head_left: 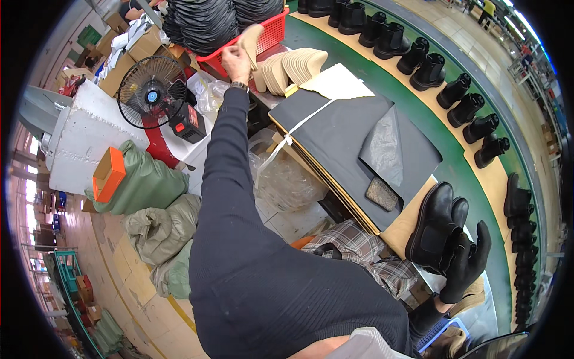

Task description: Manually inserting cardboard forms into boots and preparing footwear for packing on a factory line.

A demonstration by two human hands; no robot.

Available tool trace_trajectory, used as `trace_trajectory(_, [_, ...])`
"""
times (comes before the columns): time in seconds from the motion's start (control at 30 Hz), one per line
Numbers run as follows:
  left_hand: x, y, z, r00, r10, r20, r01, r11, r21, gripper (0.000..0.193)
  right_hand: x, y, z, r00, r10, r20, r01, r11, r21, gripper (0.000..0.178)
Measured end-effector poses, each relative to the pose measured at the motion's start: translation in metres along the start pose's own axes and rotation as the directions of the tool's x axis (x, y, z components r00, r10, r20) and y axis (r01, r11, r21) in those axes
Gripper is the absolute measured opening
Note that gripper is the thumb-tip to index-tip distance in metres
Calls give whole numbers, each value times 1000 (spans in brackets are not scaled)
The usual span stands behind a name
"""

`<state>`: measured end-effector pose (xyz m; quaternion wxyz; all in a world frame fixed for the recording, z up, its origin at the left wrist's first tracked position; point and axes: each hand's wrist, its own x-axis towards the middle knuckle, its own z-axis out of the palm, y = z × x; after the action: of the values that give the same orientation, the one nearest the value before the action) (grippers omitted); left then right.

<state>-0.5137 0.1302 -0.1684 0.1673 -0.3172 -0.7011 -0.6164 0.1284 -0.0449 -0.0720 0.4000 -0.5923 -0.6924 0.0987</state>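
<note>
At the top, my bare left hand (236, 63) is closed on a tan insole (251, 39), beside the rim of a red plastic basket. Just right of it, several matching insoles (299, 64) stand on edge in a row. My right hand (465, 266), in a black glove, is at the lower right with its fingers spread. It is against a pair of black ankle boots (431, 224) lying at the table's edge, and its contact with their shafts is partly hidden.
Black sheets (335, 128) tied with white string cover a stack between my arms, with a phone-like speckled item (381, 194) on top. Black boots (391, 40) line the green conveyor (412, 99). A fan (152, 93) and sacks (161, 230) are at left.
</note>
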Motion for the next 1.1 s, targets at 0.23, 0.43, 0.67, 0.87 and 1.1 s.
trace_trajectory(0.23, [-144,207,-76,964,173,202,19,712,-702,44,14,-91,65,985,-106,136,14,833,554,71])
trace_trajectory(0.43, [-255,268,-104,549,83,832,801,229,-552,31,34,-96,140,923,-373,90,284,823,492,93])
trace_trajectory(0.67, [-276,247,-106,467,57,882,854,229,-467,26,33,-76,139,930,-311,196,161,823,545,91])
trace_trajectory(0.87, [-269,244,-116,441,-91,893,898,35,-440,18,41,-50,133,928,-272,256,97,838,537,76])
trace_trajectory(1.1, [-210,222,-132,644,-188,741,765,177,-619,47,44,-16,107,950,-247,-188,231,967,-106,66])
